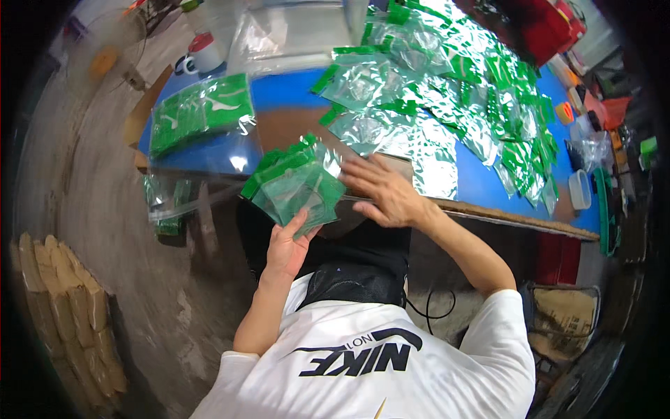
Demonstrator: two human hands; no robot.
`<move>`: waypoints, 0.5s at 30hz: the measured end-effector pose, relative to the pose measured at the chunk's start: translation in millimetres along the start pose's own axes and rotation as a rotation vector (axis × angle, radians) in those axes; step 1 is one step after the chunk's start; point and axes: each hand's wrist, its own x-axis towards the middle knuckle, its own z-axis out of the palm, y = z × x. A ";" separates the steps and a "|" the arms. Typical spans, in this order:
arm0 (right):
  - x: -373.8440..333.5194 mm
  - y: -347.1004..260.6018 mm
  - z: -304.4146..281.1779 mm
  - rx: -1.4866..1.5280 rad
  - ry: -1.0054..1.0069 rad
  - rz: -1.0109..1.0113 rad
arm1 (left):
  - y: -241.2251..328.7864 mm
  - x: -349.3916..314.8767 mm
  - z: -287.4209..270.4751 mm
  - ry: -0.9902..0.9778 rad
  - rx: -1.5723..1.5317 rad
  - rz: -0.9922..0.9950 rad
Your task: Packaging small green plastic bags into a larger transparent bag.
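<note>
A small stack of clear plastic packets (292, 183) with green header strips is gripped in my left hand (287, 246), thumb on top, in front of the table's near edge. Just right of the stack, my right hand (389, 193) has its fingers stretched out and slightly blurred, with nothing visible in it. Whether its fingertips touch the packets I cannot tell. Beyond my right hand, many similar shiny packets (426, 87) are heaped on the blue table (478, 183). To the left lies a larger clear bag of green-topped packets (204, 114).
A white mug (204, 57) with a red top stands at the far left of the table, beside clear plastic sheets (289, 35). A small clear container (579, 190) sits at the right edge. Brown paper bundles (73, 307) are on the floor at left.
</note>
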 end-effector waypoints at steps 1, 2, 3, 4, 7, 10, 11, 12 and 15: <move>-0.2 -2.0 -2.8 0.048 -0.050 -0.021 | 0.6 0.3 1.9 0.006 -0.006 0.006; 0.4 -4.6 -7.9 0.095 -0.099 -0.040 | 1.0 1.2 4.2 -0.021 0.037 -0.001; 3.9 -2.4 -15.0 0.093 -0.019 0.100 | 0.7 1.2 5.0 -0.050 0.081 -0.009; 7.3 2.3 -21.8 0.088 0.069 0.251 | -0.7 2.7 2.0 -0.055 0.082 -0.014; 2.2 15.2 -5.1 -0.306 0.136 0.287 | -4.9 8.4 -5.4 -0.052 0.047 -0.034; -4.4 -17.8 -1.1 0.115 0.005 0.065 | -8.4 9.0 1.7 -0.012 -0.001 -0.055; -7.3 -20.5 -4.0 0.171 -0.013 0.077 | -8.9 9.7 2.6 -0.023 0.005 -0.063; -9.4 -23.0 -7.8 0.228 -0.030 0.089 | -9.3 10.4 3.2 -0.034 0.012 -0.071; -13.7 -4.0 -12.6 -0.411 0.332 0.466 | -8.7 10.6 3.2 -0.060 0.036 -0.067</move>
